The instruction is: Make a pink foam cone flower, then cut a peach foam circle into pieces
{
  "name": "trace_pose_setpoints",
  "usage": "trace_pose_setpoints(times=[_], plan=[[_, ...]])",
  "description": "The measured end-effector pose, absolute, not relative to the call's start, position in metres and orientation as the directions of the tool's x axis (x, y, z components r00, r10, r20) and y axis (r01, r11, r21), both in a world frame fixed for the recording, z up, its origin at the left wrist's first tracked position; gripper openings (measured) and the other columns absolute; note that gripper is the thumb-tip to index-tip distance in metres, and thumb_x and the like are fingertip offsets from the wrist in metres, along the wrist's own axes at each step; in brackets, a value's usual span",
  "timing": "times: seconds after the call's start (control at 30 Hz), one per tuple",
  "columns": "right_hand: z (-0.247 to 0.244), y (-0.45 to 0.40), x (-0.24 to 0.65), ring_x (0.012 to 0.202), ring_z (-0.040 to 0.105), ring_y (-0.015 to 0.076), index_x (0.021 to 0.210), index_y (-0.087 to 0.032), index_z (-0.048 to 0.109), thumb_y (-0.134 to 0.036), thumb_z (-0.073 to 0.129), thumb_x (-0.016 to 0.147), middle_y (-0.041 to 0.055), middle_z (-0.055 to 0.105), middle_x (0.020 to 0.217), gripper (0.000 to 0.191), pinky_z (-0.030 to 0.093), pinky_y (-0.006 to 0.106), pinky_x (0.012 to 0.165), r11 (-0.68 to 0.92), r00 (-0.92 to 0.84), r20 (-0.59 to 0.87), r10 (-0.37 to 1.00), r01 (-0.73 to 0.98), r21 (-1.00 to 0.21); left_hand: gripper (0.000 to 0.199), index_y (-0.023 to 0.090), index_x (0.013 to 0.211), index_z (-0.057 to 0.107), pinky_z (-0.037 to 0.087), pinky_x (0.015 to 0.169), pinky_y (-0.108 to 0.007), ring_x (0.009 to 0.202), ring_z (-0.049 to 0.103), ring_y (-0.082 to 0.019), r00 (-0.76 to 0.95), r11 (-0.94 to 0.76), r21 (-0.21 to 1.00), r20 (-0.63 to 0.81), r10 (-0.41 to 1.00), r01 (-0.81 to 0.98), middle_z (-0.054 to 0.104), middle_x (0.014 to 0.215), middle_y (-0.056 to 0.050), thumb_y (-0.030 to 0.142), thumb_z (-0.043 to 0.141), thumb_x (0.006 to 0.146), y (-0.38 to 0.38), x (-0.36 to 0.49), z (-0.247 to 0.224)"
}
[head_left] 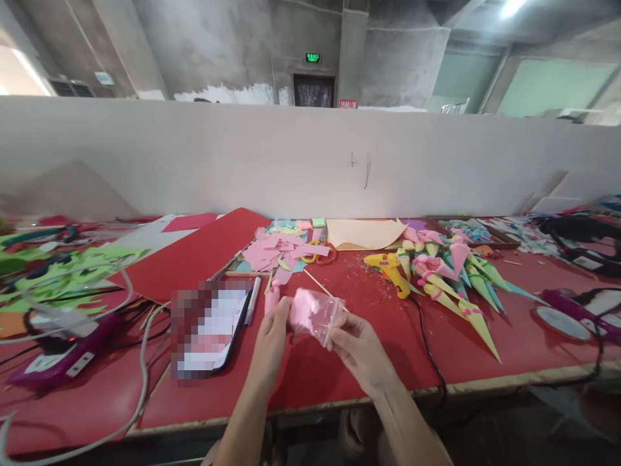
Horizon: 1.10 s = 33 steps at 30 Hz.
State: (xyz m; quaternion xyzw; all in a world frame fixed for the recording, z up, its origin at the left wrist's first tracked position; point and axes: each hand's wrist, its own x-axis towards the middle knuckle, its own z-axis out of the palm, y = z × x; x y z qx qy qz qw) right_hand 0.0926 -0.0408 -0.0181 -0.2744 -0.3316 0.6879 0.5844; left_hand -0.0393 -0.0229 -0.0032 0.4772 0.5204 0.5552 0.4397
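Note:
Between my two hands, above the red tabletop (330, 382), is a small clear zip bag (317, 316) with soft pink stuff inside. My left hand (275, 330) grips the bag's filled left end. The fingers of my right hand (354, 340) pinch its transparent right end near the seal. Just behind my left hand lies a pink rolled paper piece (272, 296). A thin wooden stick (316, 282) rests on the table behind the bag.
A yellow glue gun (391, 272) with a black cord lies right, beside several paper cones (451, 285). Left are a phone (213, 330), a white pen (253, 301) and a purple power strip (63, 356). Pink paper pieces (281, 249) and scissors (326, 253) lie farther back, before a white partition (291, 162).

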Motion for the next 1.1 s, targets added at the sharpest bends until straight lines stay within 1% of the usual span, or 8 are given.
trace_pose_setpoints(times=[0.1,0.2,0.27,0.4,0.6,0.77,0.97,1.1], plan=[[-0.017,-0.043,0.090,0.048,0.047,0.0090,0.054,-0.017,0.055,-0.033,0.078,0.052,-0.0031,0.053,0.051,0.028,0.039,0.022,0.050,-0.100,-0.179,0.015,0.984,-0.615,-0.782,0.032,0.018,0.067,0.049,0.035,0.049,-0.021,0.048,0.037,-0.008,-0.120,-0.066,0.998,0.068,0.990,0.021,0.041,0.052,0.005,0.049,0.047,0.075,-0.022,-0.044,-0.004],[-0.016,-0.045,0.088,0.052,0.048,0.0102,0.054,-0.017,0.053,-0.034,0.073,0.059,-0.0017,0.055,0.055,0.027,0.040,0.023,0.054,-0.011,-0.134,0.069,0.989,-0.519,-0.855,0.024,0.019,0.086,0.052,0.039,0.062,-0.023,0.065,0.047,-0.011,-0.239,-0.264,0.924,0.332,0.912,0.276,0.053,0.077,0.000,0.040,0.052,0.074,-0.024,-0.046,-0.002],[-0.017,-0.045,0.089,0.057,0.051,0.0117,0.057,-0.018,0.053,-0.034,0.070,0.064,-0.0010,0.057,0.059,0.024,0.041,0.024,0.058,0.071,-0.091,0.119,0.989,-0.418,-0.905,0.024,0.019,0.087,0.052,0.039,0.065,-0.024,0.071,0.048,-0.012,-0.115,-0.354,0.830,0.440,0.891,0.432,0.054,0.083,0.000,0.036,0.057,0.071,-0.027,-0.045,0.000],[-0.020,-0.045,0.093,0.065,0.054,0.0141,0.062,-0.018,0.054,-0.030,0.068,0.067,-0.0011,0.057,0.062,0.019,0.042,0.025,0.064,0.177,-0.037,0.191,0.981,-0.236,-0.955,0.017,0.018,0.077,0.055,0.039,0.060,-0.023,0.065,0.050,-0.013,0.298,-0.351,0.826,0.234,0.925,0.441,0.056,0.072,0.001,0.035,0.055,0.075,-0.033,-0.040,0.004],[-0.013,-0.046,0.102,0.065,0.055,0.0139,0.063,-0.018,0.054,-0.023,0.058,0.074,-0.0011,0.059,0.064,0.013,0.041,0.023,0.063,0.278,-0.141,0.266,0.954,0.072,-0.958,0.025,0.018,0.067,0.054,0.037,0.057,-0.021,0.061,0.051,-0.012,0.358,-0.397,0.774,0.235,0.904,0.494,0.057,0.064,0.002,0.037,0.046,0.081,-0.033,-0.039,0.002],[-0.012,-0.046,0.101,0.065,0.054,0.0128,0.065,-0.018,0.055,-0.015,0.056,0.073,-0.0021,0.058,0.065,0.008,0.039,0.022,0.062,0.351,-0.173,0.320,0.931,0.195,-0.916,0.027,0.019,0.066,0.056,0.036,0.059,-0.023,0.063,0.053,-0.013,0.364,-0.491,0.547,0.330,0.871,0.678,0.060,0.065,0.000,0.036,0.043,0.083,-0.031,-0.044,-0.001],[-0.014,-0.043,0.102,0.066,0.052,0.0128,0.063,-0.018,0.051,-0.018,0.052,0.076,-0.0017,0.055,0.065,0.013,0.040,0.023,0.065,0.339,-0.184,0.312,0.932,0.135,-0.931,0.035,0.019,0.053,0.048,0.030,0.051,-0.023,0.046,0.044,-0.011,0.353,-0.537,0.275,0.510,0.785,0.797,0.051,0.048,0.002,0.029,0.037,0.085,-0.029,-0.047,-0.004],[-0.018,-0.041,0.102,0.064,0.048,0.0124,0.065,-0.019,0.045,-0.016,0.050,0.074,-0.0030,0.048,0.064,0.012,0.039,0.023,0.063,0.325,-0.035,0.325,0.945,0.203,-0.924,0.034,0.019,0.051,0.043,0.028,0.048,-0.023,0.042,0.040,-0.010,0.364,-0.533,0.101,0.624,0.691,0.840,0.047,0.043,0.003,0.023,0.038,0.084,-0.028,-0.046,-0.004]])
